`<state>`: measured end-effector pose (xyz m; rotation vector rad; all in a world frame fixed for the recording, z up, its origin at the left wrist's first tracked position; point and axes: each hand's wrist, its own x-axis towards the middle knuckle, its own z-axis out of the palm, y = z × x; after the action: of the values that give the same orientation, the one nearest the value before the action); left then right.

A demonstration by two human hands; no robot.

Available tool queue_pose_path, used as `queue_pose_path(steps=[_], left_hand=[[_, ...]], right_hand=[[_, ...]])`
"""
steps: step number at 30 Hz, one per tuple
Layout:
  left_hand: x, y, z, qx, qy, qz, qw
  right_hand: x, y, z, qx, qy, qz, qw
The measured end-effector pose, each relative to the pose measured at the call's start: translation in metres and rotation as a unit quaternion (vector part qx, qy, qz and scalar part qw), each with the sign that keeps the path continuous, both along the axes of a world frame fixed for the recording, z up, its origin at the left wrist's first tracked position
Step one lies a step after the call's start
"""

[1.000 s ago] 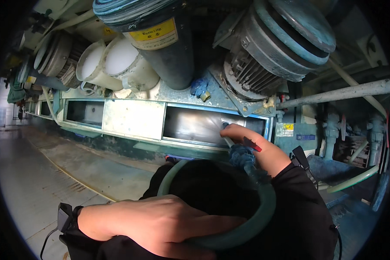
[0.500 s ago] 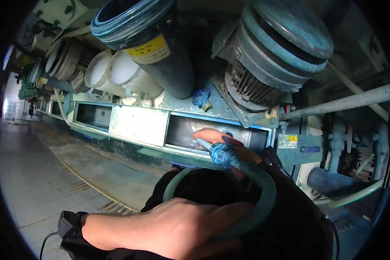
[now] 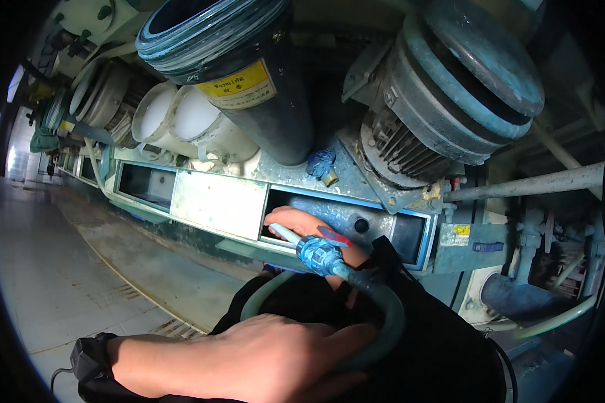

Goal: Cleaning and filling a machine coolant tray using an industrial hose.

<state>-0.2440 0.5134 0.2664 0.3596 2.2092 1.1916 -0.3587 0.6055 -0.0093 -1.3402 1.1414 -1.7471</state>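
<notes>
A green hose [image 3: 387,336] loops in front of my body, and my left hand [image 3: 269,352] is closed on it at the lower middle, its fingertips partly hidden. The hose ends in a blue, worn valve [image 3: 321,255] with a pale narrow nozzle [image 3: 286,234]. My right hand [image 3: 301,220] is curled round the nozzle's tip, over the left part of an open metal trough [image 3: 400,235]. The valve hides part of the right wrist, where something red and dark [image 3: 333,235] shows. A round dark hole [image 3: 361,225] is in the trough floor.
Beyond the trough stand a black cylinder [image 3: 286,124] with a yellow label, a motor [image 3: 410,141] and two white-filled pails [image 3: 215,134]. A crumpled blue cloth [image 3: 320,163] lies on the ledge. A pale cover panel [image 3: 218,205] adjoins the trough; pipes [image 3: 531,185] run at right.
My right hand and the nozzle have shifted left, toward the near edge of the trough. The water spray seen earlier no longer shows. My left hand still holds the hose.
</notes>
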Motion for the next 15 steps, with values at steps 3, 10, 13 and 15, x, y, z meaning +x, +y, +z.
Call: queue_pose_path(steps=[3,10,13,15], left_hand=[[0.005,-0.024,-0.003,-0.010,-0.064,-0.074,0.995],[0.026,-0.091,0.008,-0.093,-0.082,-0.195,0.973],[0.046,-0.133,0.014,-0.102,-0.011,-0.159,0.982],[0.060,-0.162,0.018,-0.187,-0.028,-0.175,0.966]], right_hand=[[0.035,-0.034,-0.050,0.108,-0.288,-0.037,0.951],[0.009,-0.116,-0.135,0.355,-0.499,-0.106,0.784],[0.009,-0.128,-0.111,0.316,-0.547,-0.199,0.749],[0.015,-0.135,-0.140,0.287,-0.568,-0.213,0.742]])
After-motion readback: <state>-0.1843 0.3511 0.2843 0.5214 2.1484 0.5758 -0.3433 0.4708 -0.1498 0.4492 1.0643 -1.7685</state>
